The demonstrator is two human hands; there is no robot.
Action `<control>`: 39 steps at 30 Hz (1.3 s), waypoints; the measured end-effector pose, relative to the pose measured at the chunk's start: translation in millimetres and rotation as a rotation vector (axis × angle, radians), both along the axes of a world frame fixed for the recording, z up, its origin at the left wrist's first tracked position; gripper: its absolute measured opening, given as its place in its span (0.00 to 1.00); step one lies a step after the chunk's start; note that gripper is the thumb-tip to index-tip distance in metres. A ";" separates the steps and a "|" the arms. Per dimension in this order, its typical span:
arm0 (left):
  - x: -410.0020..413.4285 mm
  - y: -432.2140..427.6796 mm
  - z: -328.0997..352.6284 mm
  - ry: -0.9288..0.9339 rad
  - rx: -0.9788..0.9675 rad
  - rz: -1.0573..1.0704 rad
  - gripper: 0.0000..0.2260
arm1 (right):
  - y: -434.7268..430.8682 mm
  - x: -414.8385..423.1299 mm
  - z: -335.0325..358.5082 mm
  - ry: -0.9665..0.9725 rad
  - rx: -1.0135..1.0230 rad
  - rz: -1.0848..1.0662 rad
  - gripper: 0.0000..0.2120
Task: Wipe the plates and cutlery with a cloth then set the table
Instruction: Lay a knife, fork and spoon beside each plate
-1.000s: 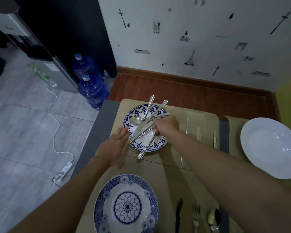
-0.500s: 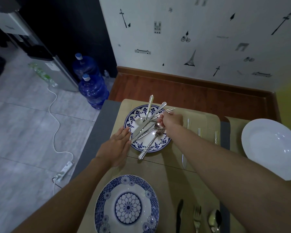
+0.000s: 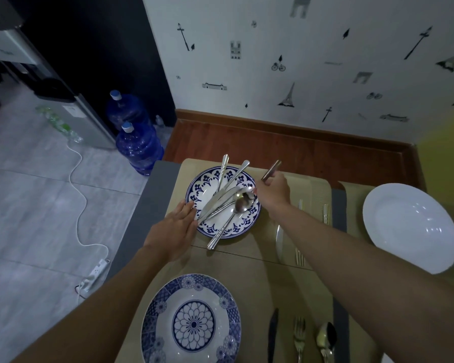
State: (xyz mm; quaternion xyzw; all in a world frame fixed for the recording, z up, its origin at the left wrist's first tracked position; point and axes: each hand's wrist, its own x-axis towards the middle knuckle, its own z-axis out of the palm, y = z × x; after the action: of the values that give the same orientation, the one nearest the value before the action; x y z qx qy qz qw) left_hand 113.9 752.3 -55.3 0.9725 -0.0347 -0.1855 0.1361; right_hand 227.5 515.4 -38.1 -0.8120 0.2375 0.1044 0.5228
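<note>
Right grip: right hand (image 3: 273,191) is curled tight round a cutlery handle (image 3: 271,170), whose dark end sticks up past the knuckles, above the far plate's right rim (it may be two pieces, since blur hides the join).
Left hand: left hand (image 3: 174,231) lies flat with straight fingers, its fingertips against the far plate's left rim, holding nothing.
Table: table (image 3: 152,205) has a grey top covered with tan placemats (image 3: 247,265).
White plate: white plate (image 3: 409,226) sits at the right, well apart from the hands.
Near plate: near plate (image 3: 192,323), patterned in blue, lies at the front edge.
Far plate: far plate (image 3: 243,226), blue-rimmed, lies between the two hands.
Cutlery pile: cutlery pile (image 3: 220,203) of knife, spoons and forks lies crossed on the far plate, with handles overhanging its rim.
Laid pieces: knife (image 3: 273,334), fork (image 3: 299,336) and spoon (image 3: 325,339) lie side by side to the right of the near plate.
</note>
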 end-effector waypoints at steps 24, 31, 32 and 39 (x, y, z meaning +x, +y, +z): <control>120.6 -43.5 9.7 0.085 -0.391 0.390 0.05 | -21.4 -25.5 7.6 0.050 0.110 0.286 0.06; 113.8 -42.9 17.4 0.008 -0.456 0.505 0.04 | -23.1 -28.0 12.3 0.095 0.044 0.328 0.05; 112.0 -41.5 20.2 -0.023 -0.454 0.508 0.03 | -23.3 -28.7 13.5 0.093 0.046 0.329 0.05; 99.6 -36.3 43.1 -0.225 -0.467 0.486 0.03 | -31.6 -35.7 28.4 0.031 0.044 0.327 0.06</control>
State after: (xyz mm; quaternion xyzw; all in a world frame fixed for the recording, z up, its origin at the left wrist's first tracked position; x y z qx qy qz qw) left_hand 213.5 716.0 -12.2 0.9094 0.1415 -0.0263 0.3903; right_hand 191.8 483.7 -9.6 -0.8266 0.1076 0.2057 0.5127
